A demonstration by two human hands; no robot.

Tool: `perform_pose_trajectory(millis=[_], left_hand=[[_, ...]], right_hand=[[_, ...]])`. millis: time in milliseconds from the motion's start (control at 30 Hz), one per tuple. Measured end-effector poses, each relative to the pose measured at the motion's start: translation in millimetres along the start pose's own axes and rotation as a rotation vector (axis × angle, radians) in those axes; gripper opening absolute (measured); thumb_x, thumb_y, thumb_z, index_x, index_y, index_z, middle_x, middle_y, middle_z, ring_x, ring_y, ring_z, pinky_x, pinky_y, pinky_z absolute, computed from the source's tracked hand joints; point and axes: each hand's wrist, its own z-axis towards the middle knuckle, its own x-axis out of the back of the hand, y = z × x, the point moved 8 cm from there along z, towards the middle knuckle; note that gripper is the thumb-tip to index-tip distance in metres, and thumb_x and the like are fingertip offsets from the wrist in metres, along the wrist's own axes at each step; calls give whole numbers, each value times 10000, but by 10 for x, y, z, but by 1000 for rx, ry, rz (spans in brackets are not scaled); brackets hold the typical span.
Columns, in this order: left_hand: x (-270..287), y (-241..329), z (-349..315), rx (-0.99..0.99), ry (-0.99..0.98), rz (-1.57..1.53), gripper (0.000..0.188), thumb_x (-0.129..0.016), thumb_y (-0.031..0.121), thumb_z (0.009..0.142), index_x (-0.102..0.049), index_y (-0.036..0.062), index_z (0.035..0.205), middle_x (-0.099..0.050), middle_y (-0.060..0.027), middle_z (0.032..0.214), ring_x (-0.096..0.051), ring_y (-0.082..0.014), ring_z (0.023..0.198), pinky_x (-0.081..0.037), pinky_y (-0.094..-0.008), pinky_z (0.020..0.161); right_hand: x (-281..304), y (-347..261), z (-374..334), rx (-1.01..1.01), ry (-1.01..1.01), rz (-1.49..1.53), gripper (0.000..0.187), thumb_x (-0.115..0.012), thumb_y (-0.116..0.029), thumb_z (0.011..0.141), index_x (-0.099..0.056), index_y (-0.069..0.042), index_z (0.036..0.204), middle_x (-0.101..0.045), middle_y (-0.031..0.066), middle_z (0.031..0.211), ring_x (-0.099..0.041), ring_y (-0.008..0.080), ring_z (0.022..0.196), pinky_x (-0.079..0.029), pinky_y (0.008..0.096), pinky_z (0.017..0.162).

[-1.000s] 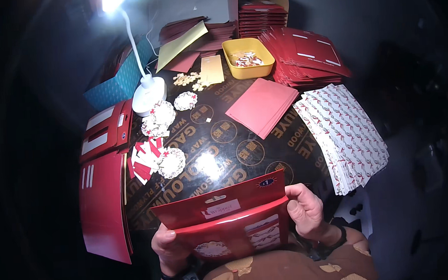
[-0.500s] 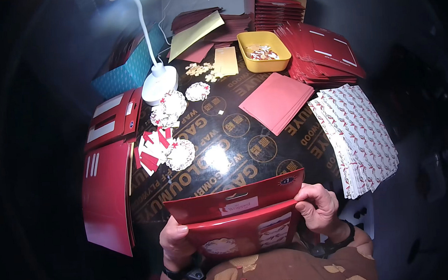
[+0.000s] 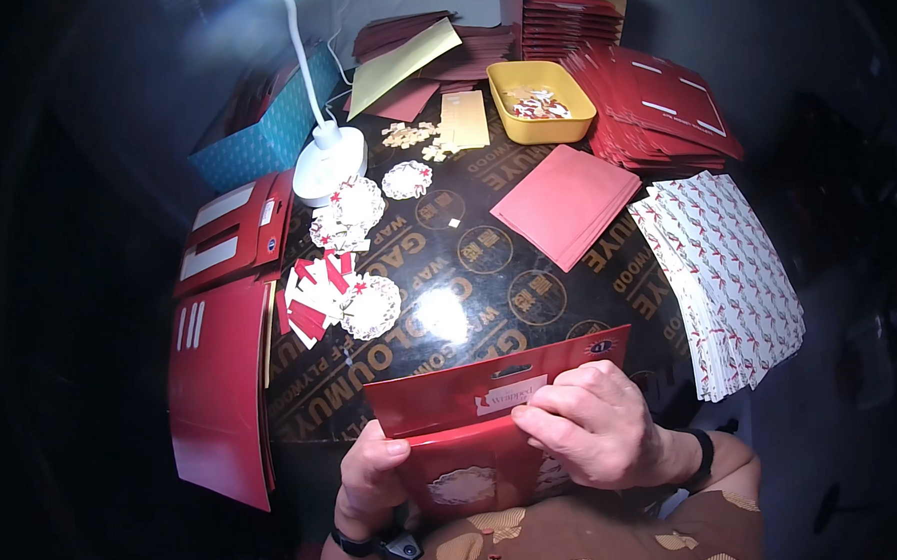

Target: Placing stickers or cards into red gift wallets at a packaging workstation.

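Observation:
Close to my body is a red card packet (image 3: 444,404) with a hang slot in its raised header flap and round lacy pictures on its front. My left hand (image 3: 373,473) grips the packet's left edge, thumb on the front just under the fold. Lying across the right half, my right hand (image 3: 603,423) is closed, with its thumb and fingertips pressed at the fold below the header's white label. It covers part of the printed front. The fingers behind the packet are hidden.
Left are red folders (image 3: 218,390), ribbon-like strips (image 3: 314,296) and lacy round tags (image 3: 372,306). A lamp (image 3: 331,165) and blue box (image 3: 252,138) stand behind. Patterned sheets (image 3: 729,278), pink cards (image 3: 565,205), a yellow tub (image 3: 542,131) and red packets (image 3: 661,101) sit right.
My right hand has moved left from the packet's right edge to the middle of its fold. The packet has shifted slightly right, while my left hand keeps its grip.

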Motion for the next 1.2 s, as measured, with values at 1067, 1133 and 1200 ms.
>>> perform_pose_trajectory(millis=[1067,1133,1200], left_hand=[[154,-8,-75,-95,-62,239,396,-637,107,933,-585,-44,1295,-669,-104,1205,-627,-154,1062,-499,-313,926],[138,-9,-59,-84,-52,245,393,-634,103,933,-585,-45,1294,-669,-106,1203,-628,-158,1064,-499,-316,929],[131,63,-91,-101,-23,217,406,-648,87,914,-580,-50,1290,-671,-112,1194,-630,-167,1066,-499,-322,930]], right_hand=[[-298,-184,-155,278,-23,-209,347,-650,-135,813,-701,43,1106,-613,72,1082,-551,175,867,-476,293,723],[-243,-149,-145,243,-60,-219,350,-668,-128,829,-692,51,1129,-610,81,1086,-550,187,864,-473,304,721],[-158,-80,-117,167,-55,-158,374,-687,-138,817,-685,49,1142,-603,94,1100,-547,192,884,-470,314,744]])
